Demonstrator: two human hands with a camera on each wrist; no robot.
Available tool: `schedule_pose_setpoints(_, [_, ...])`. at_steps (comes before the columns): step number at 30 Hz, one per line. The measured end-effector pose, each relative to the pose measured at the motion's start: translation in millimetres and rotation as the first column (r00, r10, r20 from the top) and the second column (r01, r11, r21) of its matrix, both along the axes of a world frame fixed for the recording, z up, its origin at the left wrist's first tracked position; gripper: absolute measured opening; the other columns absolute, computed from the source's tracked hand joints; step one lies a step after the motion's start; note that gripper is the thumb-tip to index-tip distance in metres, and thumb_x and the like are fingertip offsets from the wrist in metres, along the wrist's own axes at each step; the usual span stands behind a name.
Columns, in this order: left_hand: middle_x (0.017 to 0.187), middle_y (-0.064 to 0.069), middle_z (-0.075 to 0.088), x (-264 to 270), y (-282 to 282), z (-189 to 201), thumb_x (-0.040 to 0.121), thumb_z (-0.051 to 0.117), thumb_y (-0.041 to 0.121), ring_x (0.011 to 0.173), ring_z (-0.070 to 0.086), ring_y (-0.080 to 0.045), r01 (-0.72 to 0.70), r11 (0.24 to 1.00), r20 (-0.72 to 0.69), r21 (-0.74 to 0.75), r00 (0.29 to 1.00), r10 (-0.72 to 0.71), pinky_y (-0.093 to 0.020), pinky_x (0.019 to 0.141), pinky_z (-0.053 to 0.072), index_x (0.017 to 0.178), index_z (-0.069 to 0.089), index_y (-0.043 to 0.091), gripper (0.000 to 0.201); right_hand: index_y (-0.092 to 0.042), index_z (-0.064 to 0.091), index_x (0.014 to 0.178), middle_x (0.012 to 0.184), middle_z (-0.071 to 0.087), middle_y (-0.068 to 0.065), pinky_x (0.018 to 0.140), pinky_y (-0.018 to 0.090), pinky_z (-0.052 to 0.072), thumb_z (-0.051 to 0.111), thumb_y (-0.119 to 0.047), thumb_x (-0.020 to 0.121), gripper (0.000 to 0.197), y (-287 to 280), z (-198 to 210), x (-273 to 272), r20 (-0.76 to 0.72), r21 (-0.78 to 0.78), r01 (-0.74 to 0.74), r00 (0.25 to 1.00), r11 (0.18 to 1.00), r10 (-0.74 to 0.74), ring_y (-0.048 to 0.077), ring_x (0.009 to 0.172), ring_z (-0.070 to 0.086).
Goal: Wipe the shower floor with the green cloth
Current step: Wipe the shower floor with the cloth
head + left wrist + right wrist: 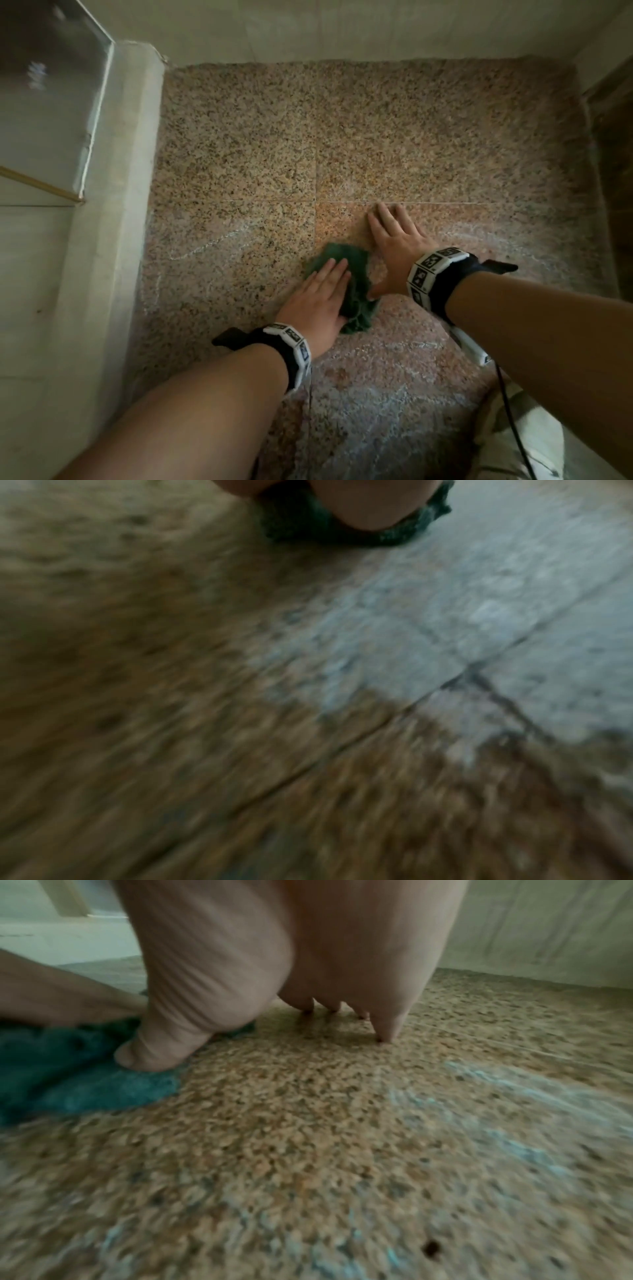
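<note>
From the head camera, the left hand (317, 298) lay flat, fingers straight, pressing the green cloth (346, 284) onto the shower floor (411, 130). That crumpled cloth sat near the middle of the speckled, granite-like slabs, just short of a grout line. The right hand (394, 246) was spread flat beside it, its thumb at the cloth's edge, holding nothing. Pale, chalky streaks showed on the near and left slabs, so the wiping looked partly done, with the far half apparently left to do. A pale stone kerb (113, 205) ran along the left.

The left wrist view was blurred: a bit of hand pressed on dark, nubbly cloth (342, 534), with greyish film over the stone and its crossing joints.

At the right wrist, straight fingertips (385, 1034) touched bare grainy stone, the thumb rested on the towelling cloth (85, 1085), and bluish-white smears lay nearby.
</note>
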State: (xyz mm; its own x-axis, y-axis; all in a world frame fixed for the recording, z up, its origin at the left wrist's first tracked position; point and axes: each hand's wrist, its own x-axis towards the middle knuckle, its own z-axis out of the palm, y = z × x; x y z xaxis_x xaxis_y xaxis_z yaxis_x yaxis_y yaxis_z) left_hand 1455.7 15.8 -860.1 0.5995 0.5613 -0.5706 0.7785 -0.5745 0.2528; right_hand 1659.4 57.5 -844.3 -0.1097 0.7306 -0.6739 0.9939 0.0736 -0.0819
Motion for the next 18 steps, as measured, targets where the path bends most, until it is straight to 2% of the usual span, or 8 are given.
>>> schedule_pose_setpoints(2, [0.155, 0.002, -0.035, -40.1, 4.9, 1.8, 0.104, 0.036, 0.044, 0.142, -0.033, -0.014, -0.103, 0.994, -0.066, 0.028, 0.992, 0.105, -0.031, 0.116, -0.014, 0.156, -0.010, 0.013, 0.077, -0.020, -0.023, 0.153, 0.160, -0.030, 0.003, 0.122, 0.052, 0.005, 0.072, -0.079, 0.058, 0.148, -2.7, -1.5, -11.6, -0.001, -0.003, -0.047, 0.999, 0.999, 0.047, 0.034, 0.147, -0.022])
schedule_pose_setpoints(4, [0.156, 0.001, -0.034, -80.4, 8.9, 5.5, 0.104, 0.036, 0.043, 0.145, -0.029, -0.016, -0.269, 0.960, -0.138, 0.073, 0.951, 0.277, -0.031, 0.118, -0.011, 0.157, -0.006, 0.011, 0.075, -0.020, -0.026, 0.152, 0.159, -0.032, 0.002, 0.121, 0.055, 0.005, 0.072, -0.078, 0.061, 0.146, -9.1, -3.8, -25.0, -0.006, -0.010, -0.052, 0.999, 0.999, 0.052, 0.034, 0.147, -0.022])
schedule_pose_setpoints(6, [0.160, -0.002, -0.029, -105.3, 13.1, 7.4, 0.104, 0.034, 0.044, 0.149, -0.022, -0.019, -0.401, 0.910, -0.188, 0.105, 0.891, 0.414, -0.033, 0.122, -0.002, 0.157, 0.000, 0.007, 0.073, -0.021, -0.030, 0.149, 0.157, -0.035, -0.001, 0.121, 0.055, 0.004, 0.072, -0.073, 0.068, 0.140, -16.2, -6.7, -37.2, -0.034, -0.009, 0.007, 0.999, 1.000, -0.007, 0.034, 0.147, -0.024])
schedule_pose_setpoints(8, [0.161, -0.005, -0.027, -109.5, 15.0, 6.7, 0.105, 0.032, 0.042, 0.150, -0.021, -0.022, -0.447, 0.888, -0.193, 0.105, 0.867, 0.459, -0.035, 0.124, 0.002, 0.157, 0.001, 0.005, 0.071, -0.022, -0.034, 0.145, 0.153, -0.037, -0.007, 0.121, 0.057, 0.002, 0.072, -0.062, 0.077, 0.132, -20.2, -8.7, -46.8, -0.064, -0.008, 0.067, 0.996, 0.998, -0.067, 0.033, 0.146, -0.026])
schedule_pose_setpoints(10, [0.160, -0.006, -0.029, -102.5, 11.5, 6.6, 0.105, 0.031, 0.040, 0.149, -0.024, -0.024, -0.449, 0.888, -0.175, 0.096, 0.871, 0.459, -0.038, 0.124, 0.002, 0.157, -0.003, 0.005, 0.071, -0.023, -0.029, 0.149, 0.155, -0.036, -0.007, 0.121, 0.056, 0.002, 0.072, -0.053, 0.083, 0.124, -20.5, -11.1, -51.8, -0.078, 0.000, 0.116, 0.990, 0.993, -0.116, 0.032, 0.146, -0.025])
schedule_pose_setpoints(12, [0.158, -0.005, -0.034, -90.2, 1.8, 9.7, 0.105, 0.032, 0.039, 0.146, -0.030, -0.026, -0.390, 0.919, -0.148, 0.051, 0.908, 0.393, -0.042, 0.124, -0.002, 0.155, -0.012, 0.007, 0.074, -0.025, -0.025, 0.151, 0.156, -0.035, -0.006, 0.121, 0.056, 0.005, 0.072, -0.046, 0.086, 0.118, -19.7, -11.5, -53.4, -0.072, 0.009, 0.141, 0.988, 0.990, -0.140, 0.033, 0.146, -0.025])
schedule_pose_setpoints(15, [0.153, -0.003, -0.040, -61.9, -18.9, 10.9, 0.104, 0.034, 0.042, 0.140, -0.037, -0.024, -0.245, 0.969, -0.121, -0.031, 0.963, 0.240, -0.041, 0.117, -0.016, 0.148, -0.024, 0.011, 0.079, -0.024, -0.025, 0.151, 0.155, -0.035, -0.008, 0.121, 0.054, 0.003, 0.075, -0.061, 0.075, 0.131, -19.2, -6.4, -53.2, -0.073, -0.022, 0.145, 0.987, 0.989, -0.146, 0.031, 0.146, -0.025])
schedule_pose_setpoints(18, [0.149, -0.001, -0.043, -48.9, -19.7, 4.8, 0.105, 0.031, 0.044, 0.139, -0.039, -0.022, -0.209, 0.978, -0.104, -0.012, 0.973, 0.207, -0.037, 0.117, -0.016, 0.148, -0.025, 0.009, 0.080, -0.022, -0.025, 0.152, 0.158, -0.032, -0.001, 0.120, 0.052, 0.001, 0.071, -0.077, 0.064, 0.142, -18.8, -1.7, -53.9, -0.067, -0.036, 0.139, 0.988, 0.990, -0.141, 0.033, 0.147, -0.024])
